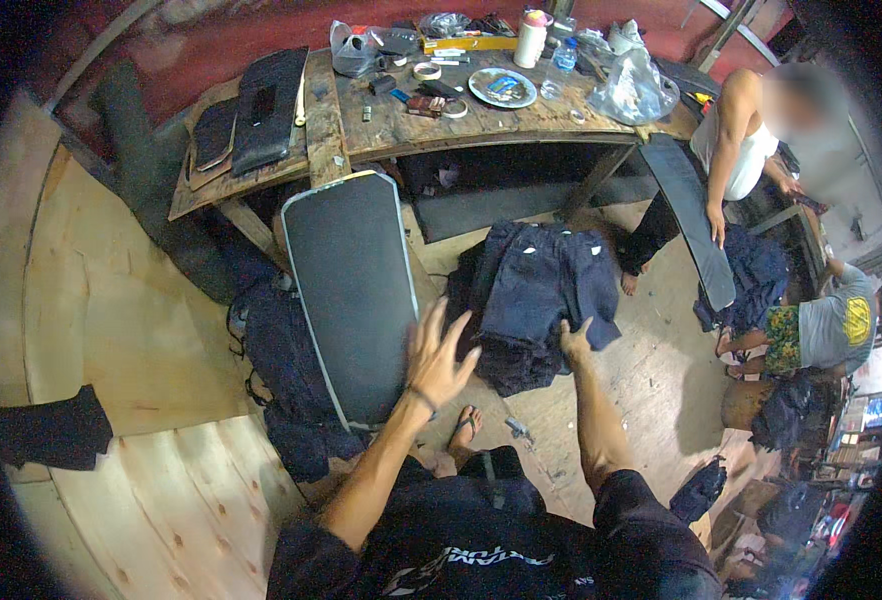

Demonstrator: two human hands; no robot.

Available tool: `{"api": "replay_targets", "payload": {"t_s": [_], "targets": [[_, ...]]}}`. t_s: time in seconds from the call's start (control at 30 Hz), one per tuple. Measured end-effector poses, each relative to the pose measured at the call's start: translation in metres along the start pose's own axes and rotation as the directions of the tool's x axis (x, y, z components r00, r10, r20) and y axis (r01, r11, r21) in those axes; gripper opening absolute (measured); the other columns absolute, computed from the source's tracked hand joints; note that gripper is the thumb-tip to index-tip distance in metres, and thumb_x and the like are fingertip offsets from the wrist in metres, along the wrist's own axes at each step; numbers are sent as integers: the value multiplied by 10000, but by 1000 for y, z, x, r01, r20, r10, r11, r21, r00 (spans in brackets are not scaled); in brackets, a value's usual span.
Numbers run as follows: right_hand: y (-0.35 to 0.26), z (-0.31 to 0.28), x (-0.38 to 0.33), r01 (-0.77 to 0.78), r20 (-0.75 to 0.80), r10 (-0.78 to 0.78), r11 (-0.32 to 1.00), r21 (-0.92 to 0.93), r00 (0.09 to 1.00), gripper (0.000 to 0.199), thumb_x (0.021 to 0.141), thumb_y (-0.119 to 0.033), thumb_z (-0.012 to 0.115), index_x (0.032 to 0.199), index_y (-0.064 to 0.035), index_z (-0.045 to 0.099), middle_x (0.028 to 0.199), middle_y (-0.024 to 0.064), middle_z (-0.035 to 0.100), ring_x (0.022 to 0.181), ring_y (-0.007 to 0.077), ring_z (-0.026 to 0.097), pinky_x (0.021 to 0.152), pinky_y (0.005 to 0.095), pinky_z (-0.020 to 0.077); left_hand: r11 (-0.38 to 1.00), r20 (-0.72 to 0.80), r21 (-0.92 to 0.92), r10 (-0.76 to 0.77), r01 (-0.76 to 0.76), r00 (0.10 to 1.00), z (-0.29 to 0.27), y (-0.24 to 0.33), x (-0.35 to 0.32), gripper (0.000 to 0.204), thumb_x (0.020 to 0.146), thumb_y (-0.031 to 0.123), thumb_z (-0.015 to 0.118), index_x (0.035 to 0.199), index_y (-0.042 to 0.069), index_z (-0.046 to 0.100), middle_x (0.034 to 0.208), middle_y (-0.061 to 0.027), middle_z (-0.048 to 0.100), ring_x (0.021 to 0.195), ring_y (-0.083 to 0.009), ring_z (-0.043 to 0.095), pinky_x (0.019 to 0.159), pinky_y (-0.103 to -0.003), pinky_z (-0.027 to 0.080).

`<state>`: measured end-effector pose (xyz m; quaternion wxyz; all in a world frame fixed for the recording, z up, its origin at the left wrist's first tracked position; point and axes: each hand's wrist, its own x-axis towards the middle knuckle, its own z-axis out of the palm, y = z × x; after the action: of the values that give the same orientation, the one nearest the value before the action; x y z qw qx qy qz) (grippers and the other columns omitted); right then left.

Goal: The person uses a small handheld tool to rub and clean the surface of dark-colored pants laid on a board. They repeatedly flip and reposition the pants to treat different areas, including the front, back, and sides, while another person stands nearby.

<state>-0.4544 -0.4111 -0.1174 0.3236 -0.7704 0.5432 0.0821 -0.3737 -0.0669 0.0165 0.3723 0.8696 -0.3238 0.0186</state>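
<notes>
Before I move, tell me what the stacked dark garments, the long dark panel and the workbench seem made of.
Dark garments: matte cloth, perhaps cotton or denim, judging by soft folds.
Long dark panel: matte, evenly dark face, maybe fabric or rubbery sheet; its core is hidden.
Workbench: worn wood, shown by stained planks.

dark navy, that's the garments [551, 285], flecked with small white tags [529, 251]! the long board [349, 280] answers in charcoal, almost black, trimmed in pale grey. and here's the counter [386, 140] in worn, blotchy brown, the wall [241, 38] deep red! a yellow tray [469, 44] flashes bright, a bottle [530, 46] shows white with a pinkish top. then a co-worker's white top [749, 165], another's grey shirt [829, 318] with its yellow print [857, 321], and green-and-yellow camouflage shorts [783, 338]! the wearer's shirt [441, 520]: black, white lettering. the planks [186, 510]: pale honey, dotted with brown knots.
</notes>
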Motion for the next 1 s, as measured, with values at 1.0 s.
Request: {"api": "replay_targets", "payload": {"t_s": [1.0], "targets": [[-174, 7, 19, 622, -213, -746, 651, -434, 631, 768, 936, -524, 726, 1578, -200, 456, 1619, 296, 335, 1463, 508, 339, 1181, 645, 283, 962, 8, 87, -259, 258, 966, -123, -38, 35, 757, 827, 468, 819, 1425, 68, 584, 1603, -317, 322, 1495, -537, 292, 1215, -652, 254]]}}
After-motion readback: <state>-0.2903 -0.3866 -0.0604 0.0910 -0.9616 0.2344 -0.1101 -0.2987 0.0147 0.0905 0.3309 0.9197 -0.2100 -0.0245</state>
